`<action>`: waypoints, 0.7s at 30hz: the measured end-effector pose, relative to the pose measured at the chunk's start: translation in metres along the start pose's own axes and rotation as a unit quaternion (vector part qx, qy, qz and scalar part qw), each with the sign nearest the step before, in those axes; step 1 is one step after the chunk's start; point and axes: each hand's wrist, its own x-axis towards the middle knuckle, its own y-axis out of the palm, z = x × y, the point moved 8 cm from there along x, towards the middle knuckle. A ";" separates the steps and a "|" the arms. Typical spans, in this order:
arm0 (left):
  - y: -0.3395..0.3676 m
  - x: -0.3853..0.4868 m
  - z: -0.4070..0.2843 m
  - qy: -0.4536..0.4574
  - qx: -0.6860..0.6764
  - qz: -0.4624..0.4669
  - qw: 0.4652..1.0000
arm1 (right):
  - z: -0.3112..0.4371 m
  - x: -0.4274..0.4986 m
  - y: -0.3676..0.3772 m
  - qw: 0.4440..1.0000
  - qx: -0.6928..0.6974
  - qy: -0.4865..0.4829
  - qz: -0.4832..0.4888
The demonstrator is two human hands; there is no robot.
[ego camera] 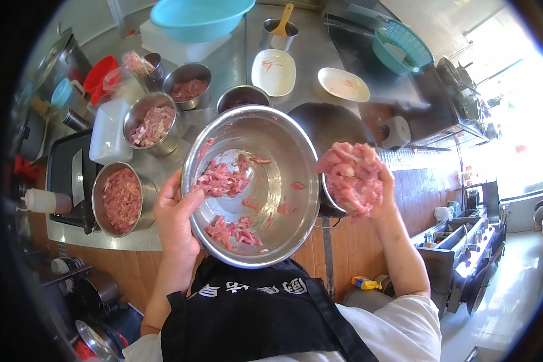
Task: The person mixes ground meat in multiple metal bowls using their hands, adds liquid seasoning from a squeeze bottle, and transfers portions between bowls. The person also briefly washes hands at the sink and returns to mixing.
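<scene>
My left hand [179,217] grips the left rim of a large stainless steel bowl [294,217], thumb over the edge. The bowl is tilted towards me above my apron. Inside it lie loose slices of raw meat [221,177], with scraps stuck to the wall. Beyond the bowl's right side, my right hand [388,192] holds a big heap of raw sliced meat [352,178], which hides most of its fingers. A curved metal rim [328,192] shows at the heap's lower left; I cannot tell whether the meat touches it.
Stainless steel pots of raw meat [116,199] [153,124] [190,88] stand left. A knife [77,176] lies on a black tray [63,158] beside a squeeze bottle [50,202]. Ahead are two white dishes [273,81] [343,88] and a blue basin [201,22].
</scene>
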 end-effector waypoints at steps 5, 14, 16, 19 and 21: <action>-0.006 0.005 0.001 0.002 -0.003 0.020 1.000 | 0.020 -0.006 -0.070 0.989 -0.093 0.094 -0.064; -0.008 0.007 0.001 0.001 0.021 0.008 1.000 | 0.047 0.003 -0.106 0.715 -0.664 0.029 -0.216; -0.005 0.006 -0.001 0.003 0.018 0.003 1.000 | 0.050 0.000 -0.081 0.620 -0.752 -0.018 -0.222; -0.009 0.007 0.000 0.001 0.025 0.008 1.000 | 0.046 -0.005 -0.064 0.510 -0.825 -0.131 -0.204; -0.009 0.008 0.000 0.000 0.022 0.011 1.000 | 0.035 -0.006 -0.058 0.532 -0.812 -0.148 -0.189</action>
